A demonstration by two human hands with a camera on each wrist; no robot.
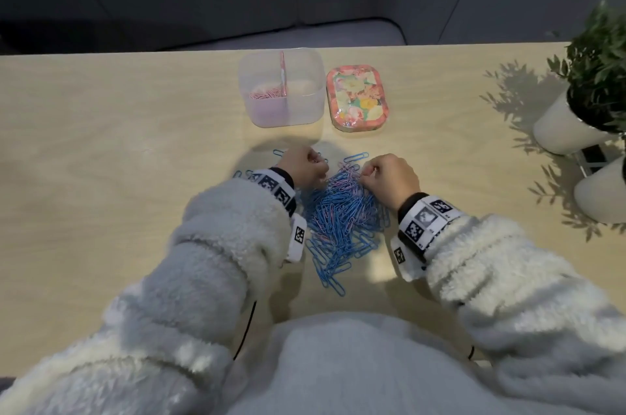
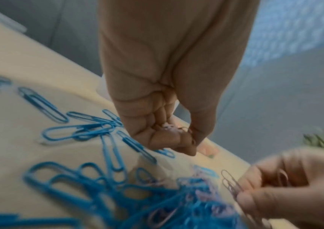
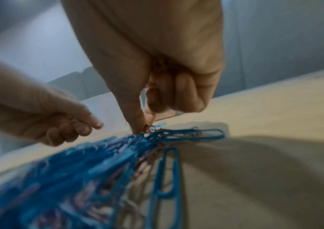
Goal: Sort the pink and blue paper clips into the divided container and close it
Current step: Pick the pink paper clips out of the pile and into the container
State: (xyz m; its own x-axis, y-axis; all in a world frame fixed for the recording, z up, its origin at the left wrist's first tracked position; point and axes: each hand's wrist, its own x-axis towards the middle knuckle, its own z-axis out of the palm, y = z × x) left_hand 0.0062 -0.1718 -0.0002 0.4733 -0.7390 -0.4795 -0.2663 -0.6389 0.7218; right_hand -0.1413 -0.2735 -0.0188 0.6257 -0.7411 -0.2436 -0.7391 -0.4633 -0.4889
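A heap of blue and pink paper clips (image 1: 342, 211) lies on the wooden table in front of me. My left hand (image 1: 305, 165) hovers over the heap's far left edge, fingers curled round several pink clips (image 2: 172, 127) in its palm. My right hand (image 1: 389, 174) is at the heap's far right edge and pinches a pink clip (image 2: 232, 182) between thumb and fingertips. The clear divided container (image 1: 281, 89) stands open behind the heap, with pink clips (image 1: 267, 94) in its left compartment; the right compartment looks empty. Its floral lid (image 1: 359, 98) lies beside it on the right.
Two white pots (image 1: 562, 123) with a green plant (image 1: 599, 59) stand at the table's right edge. The far table edge (image 1: 135, 54) runs just behind the container. Loose blue clips (image 2: 41, 103) are scattered left of the heap.
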